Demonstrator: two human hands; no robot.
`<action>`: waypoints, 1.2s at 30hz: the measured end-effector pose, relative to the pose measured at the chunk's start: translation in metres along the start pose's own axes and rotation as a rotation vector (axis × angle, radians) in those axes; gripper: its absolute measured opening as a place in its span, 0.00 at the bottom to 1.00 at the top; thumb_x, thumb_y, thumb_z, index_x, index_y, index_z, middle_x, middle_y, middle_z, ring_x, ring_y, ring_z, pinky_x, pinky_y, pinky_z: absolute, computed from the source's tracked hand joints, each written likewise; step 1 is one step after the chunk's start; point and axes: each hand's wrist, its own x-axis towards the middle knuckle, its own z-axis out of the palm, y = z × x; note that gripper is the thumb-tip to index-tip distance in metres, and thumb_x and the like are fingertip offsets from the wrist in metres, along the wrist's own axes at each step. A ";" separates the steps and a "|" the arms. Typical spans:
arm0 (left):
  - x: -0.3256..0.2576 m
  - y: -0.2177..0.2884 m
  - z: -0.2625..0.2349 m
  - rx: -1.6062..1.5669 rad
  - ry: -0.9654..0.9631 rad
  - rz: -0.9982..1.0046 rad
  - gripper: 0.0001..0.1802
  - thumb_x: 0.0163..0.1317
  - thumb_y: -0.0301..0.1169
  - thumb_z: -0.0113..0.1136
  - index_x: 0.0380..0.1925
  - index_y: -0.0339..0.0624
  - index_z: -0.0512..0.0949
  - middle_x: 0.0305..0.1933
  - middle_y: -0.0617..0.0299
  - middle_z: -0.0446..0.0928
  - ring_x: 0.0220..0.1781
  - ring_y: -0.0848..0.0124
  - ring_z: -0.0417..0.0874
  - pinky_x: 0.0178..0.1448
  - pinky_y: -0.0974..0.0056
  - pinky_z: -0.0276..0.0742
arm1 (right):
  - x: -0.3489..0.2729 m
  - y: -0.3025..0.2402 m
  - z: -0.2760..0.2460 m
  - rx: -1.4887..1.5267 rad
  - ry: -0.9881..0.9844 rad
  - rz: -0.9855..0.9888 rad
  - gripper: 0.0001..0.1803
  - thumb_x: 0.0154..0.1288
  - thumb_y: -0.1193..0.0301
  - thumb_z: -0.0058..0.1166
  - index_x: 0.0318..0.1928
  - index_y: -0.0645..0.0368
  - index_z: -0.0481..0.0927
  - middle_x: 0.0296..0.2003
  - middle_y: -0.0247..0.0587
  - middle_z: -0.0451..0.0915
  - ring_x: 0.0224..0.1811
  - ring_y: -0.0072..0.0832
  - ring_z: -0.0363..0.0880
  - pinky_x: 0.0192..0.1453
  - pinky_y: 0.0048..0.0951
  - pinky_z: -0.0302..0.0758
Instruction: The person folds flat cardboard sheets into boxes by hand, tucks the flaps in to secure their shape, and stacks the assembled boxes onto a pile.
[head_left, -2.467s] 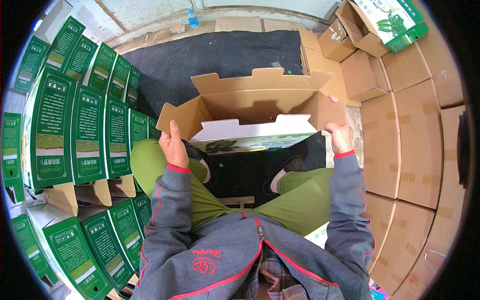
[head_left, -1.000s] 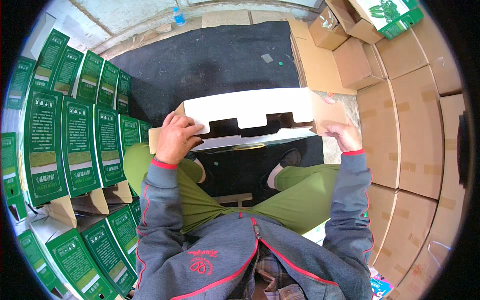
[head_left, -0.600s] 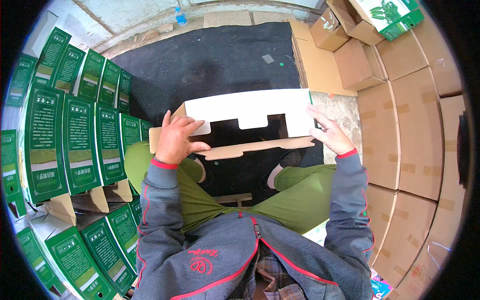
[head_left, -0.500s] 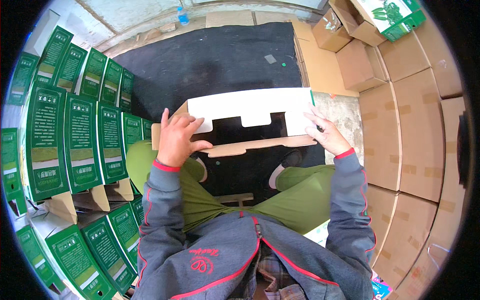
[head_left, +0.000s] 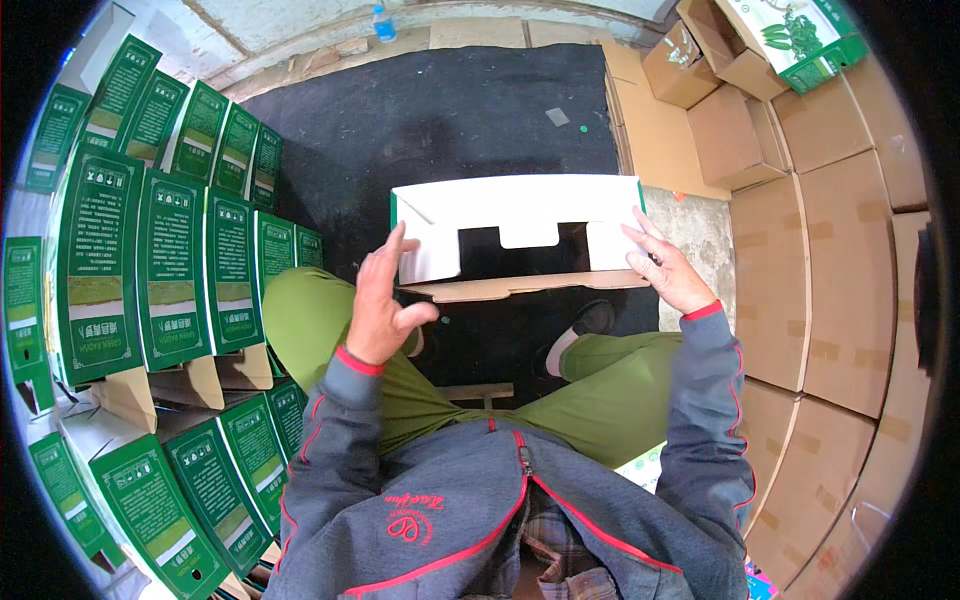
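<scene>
The carton sits above the knees, white flaps folded over, centre gap unclosed. Left hand hovers open beside it; right hand rests flat-fingered on its right end. Finished green cartons stand left.

A grey zipped jacket is worn, piped in red along the front seams, with red cuffs at both wrists and a small red emblem stitched on the chest's left side. A plaid shirt is seen beneath the zip. Olive-green trousers and a dark, white-soled shoe complete the clothing.
</scene>
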 end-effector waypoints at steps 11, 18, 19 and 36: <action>0.026 -0.007 0.049 0.333 0.182 -0.136 0.25 0.52 0.31 0.66 0.54 0.49 0.77 0.45 0.60 0.75 0.48 0.59 0.71 0.53 0.56 0.65 | 0.014 -0.002 0.026 -0.369 0.313 -0.141 0.32 0.59 0.61 0.61 0.64 0.43 0.70 0.68 0.52 0.59 0.62 0.51 0.67 0.65 0.41 0.67; 0.024 0.005 0.043 0.453 -0.019 0.045 0.31 0.45 0.47 0.71 0.51 0.54 0.79 0.56 0.65 0.74 0.56 0.59 0.69 0.57 0.50 0.60 | 0.005 -0.018 0.033 -0.554 0.224 -0.048 0.46 0.42 0.62 0.73 0.65 0.34 0.68 0.72 0.44 0.52 0.56 0.57 0.68 0.60 0.47 0.71; 0.024 0.006 0.043 0.455 -0.018 0.044 0.31 0.45 0.47 0.71 0.51 0.54 0.79 0.56 0.65 0.74 0.56 0.59 0.69 0.57 0.50 0.60 | 0.006 -0.018 0.033 -0.554 0.227 -0.052 0.46 0.40 0.63 0.73 0.65 0.35 0.69 0.71 0.43 0.52 0.56 0.57 0.68 0.60 0.46 0.71; 0.027 0.000 0.042 0.566 -0.254 0.056 0.30 0.44 0.53 0.68 0.48 0.56 0.79 0.51 0.67 0.77 0.53 0.62 0.72 0.57 0.41 0.60 | 0.009 -0.012 0.029 -0.590 0.157 -0.116 0.27 0.43 0.61 0.71 0.49 0.45 0.83 0.67 0.40 0.63 0.51 0.49 0.69 0.57 0.41 0.70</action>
